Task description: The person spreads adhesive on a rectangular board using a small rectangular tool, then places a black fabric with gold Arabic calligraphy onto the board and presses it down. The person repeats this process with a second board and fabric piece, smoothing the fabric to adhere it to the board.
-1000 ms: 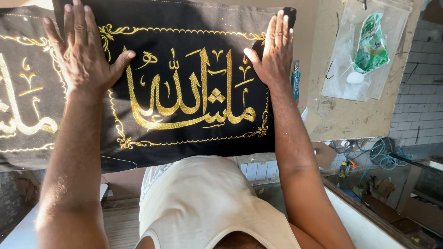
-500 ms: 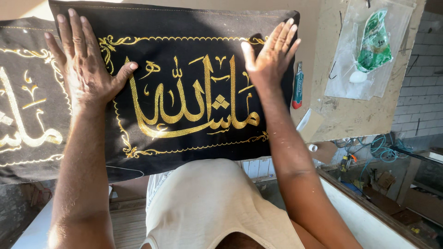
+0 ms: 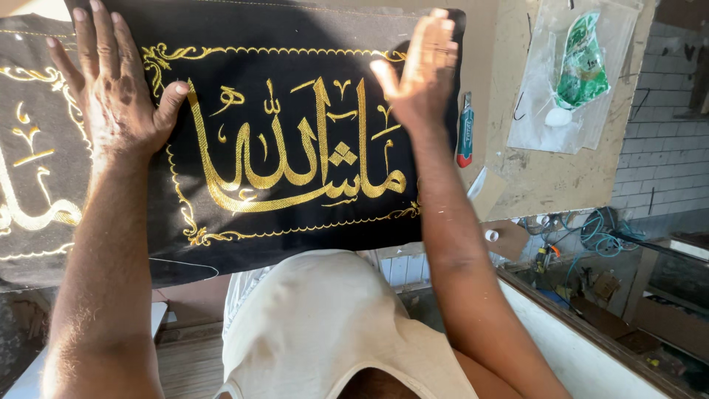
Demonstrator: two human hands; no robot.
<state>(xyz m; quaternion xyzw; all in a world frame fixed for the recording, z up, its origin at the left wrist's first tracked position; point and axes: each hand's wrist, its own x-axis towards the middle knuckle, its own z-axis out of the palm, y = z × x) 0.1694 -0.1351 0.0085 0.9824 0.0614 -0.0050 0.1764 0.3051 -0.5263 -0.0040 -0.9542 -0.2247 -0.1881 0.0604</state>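
Pressing hands [image 3: 266, 89] on black cloth [image 3: 295, 222] (gold-embroidered)

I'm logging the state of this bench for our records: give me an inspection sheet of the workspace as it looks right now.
Surface: worn wooden board, scuffed and stained.
Job's things: black cloth panel with gold embroidery and a gold scrolled border, laid flat; a second black embroidered panel beside it on the left.
Clutter: red and teal utility knife; clear plastic bag with a green packet inside; small white cap.
Hands: left hand flat on the panel's left edge, fingers spread; right hand at its upper right, palm side-on.
Cables: teal coiled cable below the board.
Surroundings: white tiled wall at right; wooden ledge.
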